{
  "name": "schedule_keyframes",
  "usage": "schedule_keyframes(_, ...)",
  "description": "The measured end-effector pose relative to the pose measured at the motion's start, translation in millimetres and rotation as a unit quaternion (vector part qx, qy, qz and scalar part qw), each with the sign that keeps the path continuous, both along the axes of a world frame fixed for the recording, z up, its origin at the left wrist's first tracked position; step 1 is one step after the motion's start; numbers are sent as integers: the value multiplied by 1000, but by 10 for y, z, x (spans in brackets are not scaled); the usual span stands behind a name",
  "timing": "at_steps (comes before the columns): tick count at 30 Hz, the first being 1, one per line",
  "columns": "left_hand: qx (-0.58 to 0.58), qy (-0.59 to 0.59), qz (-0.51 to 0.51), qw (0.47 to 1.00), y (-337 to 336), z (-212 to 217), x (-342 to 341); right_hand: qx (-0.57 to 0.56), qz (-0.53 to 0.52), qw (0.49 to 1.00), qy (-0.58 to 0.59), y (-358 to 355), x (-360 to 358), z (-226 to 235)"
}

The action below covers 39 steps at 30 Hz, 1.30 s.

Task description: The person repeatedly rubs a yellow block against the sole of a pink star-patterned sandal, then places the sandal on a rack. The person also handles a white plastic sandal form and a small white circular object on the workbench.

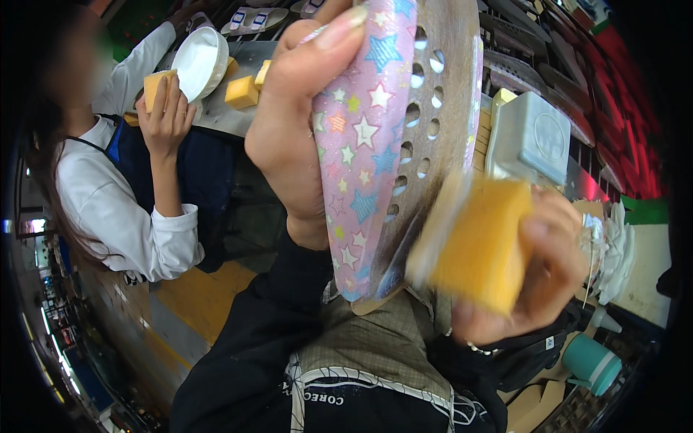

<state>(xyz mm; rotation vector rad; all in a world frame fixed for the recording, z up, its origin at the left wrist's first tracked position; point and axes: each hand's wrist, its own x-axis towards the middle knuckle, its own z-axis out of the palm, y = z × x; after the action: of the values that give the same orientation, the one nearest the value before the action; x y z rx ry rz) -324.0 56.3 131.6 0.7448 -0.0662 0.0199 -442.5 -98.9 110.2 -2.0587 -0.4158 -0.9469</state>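
Observation:
My left hand [289,130] grips a long shoe piece [364,133], held upright close in front of me. One side of it is glittery pink with coloured stars; the other is a brown face pierced by rows of holes. My right hand [552,267] is closed around a yellow sponge block [484,245] with a whitish face. Motion smears the sponge, and its whitish face is turned toward the lower part of the brown side. Whether the two touch, I cannot tell.
At left a co-worker [123,209] holds a yellow sponge [155,90] beside a white bowl [202,63]. More sponge blocks [242,92] lie on the bench. A translucent plastic tub [534,137] stands at right, near racked shoe parts [520,72]. A teal jug [592,361] is low at right.

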Motion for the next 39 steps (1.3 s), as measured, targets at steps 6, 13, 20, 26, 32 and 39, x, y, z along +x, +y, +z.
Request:
schedule_keyframes(6,-14,-19,54,998,128,-89,110,154,-14,986,-61,350,-13,-393)
schedule_keyframes(13,-27,-42,114,992,399,-195,297,80,4,992,-95,457,-158,-365)
schedule_keyframes(20,-33,-60,142,987,660,-265,373,79,3,994,-76,399,-59,-396)
schedule_keyframes(26,-38,-82,146,985,886,-326,370,117,-53,992,-17,353,-65,-528)
schedule_keyframes(32,-36,-100,139,985,1055,-383,358,112,22,991,-64,280,76,-363)
schedule_keyframes(39,-36,-113,122,985,1129,-403,283,154,-84,984,-9,446,95,-292)
